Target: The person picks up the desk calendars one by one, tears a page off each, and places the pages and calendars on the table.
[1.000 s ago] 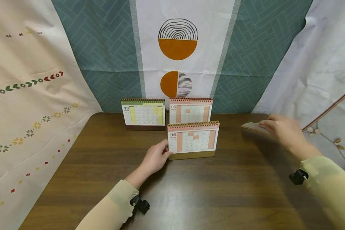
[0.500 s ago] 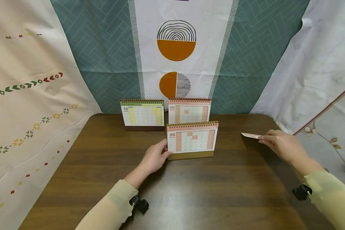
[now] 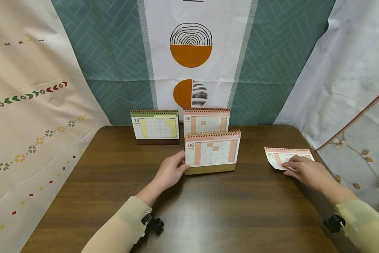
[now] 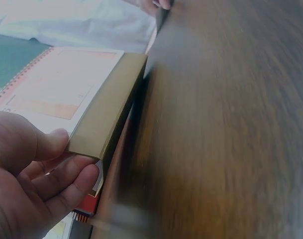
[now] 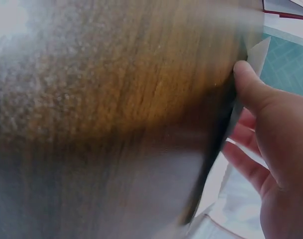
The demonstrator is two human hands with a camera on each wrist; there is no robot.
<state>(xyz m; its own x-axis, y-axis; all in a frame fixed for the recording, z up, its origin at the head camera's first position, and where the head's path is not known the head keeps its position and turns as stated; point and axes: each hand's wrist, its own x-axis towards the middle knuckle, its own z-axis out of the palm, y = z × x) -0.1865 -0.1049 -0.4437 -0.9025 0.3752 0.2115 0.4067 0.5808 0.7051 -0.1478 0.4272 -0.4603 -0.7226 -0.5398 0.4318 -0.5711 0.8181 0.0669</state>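
my left grip (image 3: 170, 171) pinches the 06 calendar (image 3: 212, 151) at its lower left corner; my right grip (image 3: 307, 172) pinches the 05 sheet (image 3: 278, 157) at the surface's (image 3: 240, 211) right side.

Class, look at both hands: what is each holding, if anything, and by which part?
The left hand holds the 06 calendar by its left edge, low down near the gold base. The right hand pinches the 05 sheet by its near edge.

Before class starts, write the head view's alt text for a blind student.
A person's left grip holds an upright 06 desk calendar; their right grip pinches a loose 05 calendar page. Farther back on the table stand a 10 desk calendar and an 05 desk calendar.
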